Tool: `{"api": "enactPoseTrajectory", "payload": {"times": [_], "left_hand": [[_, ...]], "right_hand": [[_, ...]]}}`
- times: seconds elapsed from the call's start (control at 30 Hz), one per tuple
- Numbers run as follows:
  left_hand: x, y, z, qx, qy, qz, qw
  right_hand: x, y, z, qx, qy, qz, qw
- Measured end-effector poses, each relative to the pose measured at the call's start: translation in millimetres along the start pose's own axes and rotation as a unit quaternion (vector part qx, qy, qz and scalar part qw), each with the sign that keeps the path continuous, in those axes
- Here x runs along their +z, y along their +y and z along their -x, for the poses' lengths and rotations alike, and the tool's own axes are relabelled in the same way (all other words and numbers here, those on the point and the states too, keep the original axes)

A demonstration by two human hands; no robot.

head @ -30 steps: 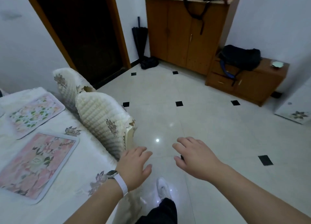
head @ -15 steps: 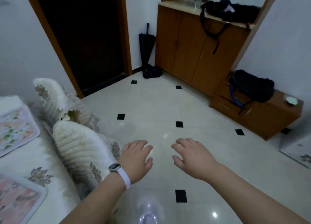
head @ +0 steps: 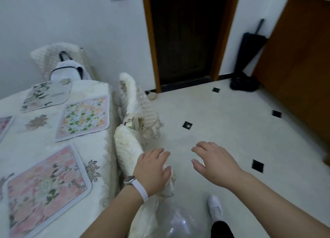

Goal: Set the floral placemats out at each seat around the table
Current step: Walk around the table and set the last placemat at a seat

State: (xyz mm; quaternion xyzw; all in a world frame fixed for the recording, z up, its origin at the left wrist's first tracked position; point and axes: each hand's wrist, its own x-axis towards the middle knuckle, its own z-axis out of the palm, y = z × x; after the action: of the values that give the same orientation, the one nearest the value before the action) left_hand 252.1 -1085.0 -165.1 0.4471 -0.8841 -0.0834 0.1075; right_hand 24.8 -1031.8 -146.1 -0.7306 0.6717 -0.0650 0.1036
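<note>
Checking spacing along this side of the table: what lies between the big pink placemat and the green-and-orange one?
Only bare white tablecloth; the head view shows the pink placemat and green-and-orange placemat apart, nothing between.

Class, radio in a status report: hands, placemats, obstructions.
Left hand and right hand both open, empty, over the floor. Four floral placemats on the table, nearest pink one flat. Covered chair tucked against the table edge beside left hand.
</note>
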Motion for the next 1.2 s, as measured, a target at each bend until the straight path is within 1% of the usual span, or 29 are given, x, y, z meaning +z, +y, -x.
{"api": "enactPoseTrajectory", "payload": {"times": [0.1, 0.2, 0.37, 0.5, 0.6, 0.7, 0.8, 0.97, 1.1, 1.2], "left_hand": [[1.6, -2.0, -21.9, -0.079, -0.011, -0.024, 0.996], [-4.3, 10.0, -36.7, -0.151, -0.005, -0.045, 0.988], [-22.5, 24.6, -37.5, -0.283, 0.000, -0.081, 0.956], [-33.5, 27.2, -12.8, -0.373, 0.011, -0.092, 0.923], [-37.4, 29.5, 7.1, -0.428, 0.035, -0.097, 0.898], [-36.4, 27.5, 27.3, -0.489, 0.046, -0.094, 0.866], [-32.9, 20.8, 46.0, -0.532, 0.075, -0.078, 0.840], [-24.7, -4.3, 72.0, -0.593, 0.119, -0.043, 0.795], [-14.0, -42.8, 90.6, -0.624, 0.134, -0.013, 0.770], [-5.6, -79.5, 102.1, -0.642, 0.129, 0.008, 0.756]], "right_hand": [[-3.4, 28.4, -47.1, -0.061, -0.010, -0.019, 0.998], [-11.2, 53.3, -90.0, -0.132, -0.026, -0.030, 0.991], [-28.7, 58.9, -151.9, -0.254, -0.045, -0.053, 0.965], [-30.5, 32.0, -180.4, -0.336, -0.052, -0.072, 0.938], [-23.6, 4.4, -191.1, -0.395, -0.073, -0.064, 0.914], [-11.9, -24.3, -195.6, -0.437, -0.096, -0.058, 0.892], [-0.4, -55.1, -199.9, -0.477, -0.118, -0.062, 0.869], [16.3, -100.2, -212.2, -0.524, -0.140, -0.033, 0.839], [21.5, -135.1, -235.0, -0.543, -0.137, -0.005, 0.828], [24.9, -157.5, -255.3, -0.546, -0.132, 0.004, 0.827]]}}
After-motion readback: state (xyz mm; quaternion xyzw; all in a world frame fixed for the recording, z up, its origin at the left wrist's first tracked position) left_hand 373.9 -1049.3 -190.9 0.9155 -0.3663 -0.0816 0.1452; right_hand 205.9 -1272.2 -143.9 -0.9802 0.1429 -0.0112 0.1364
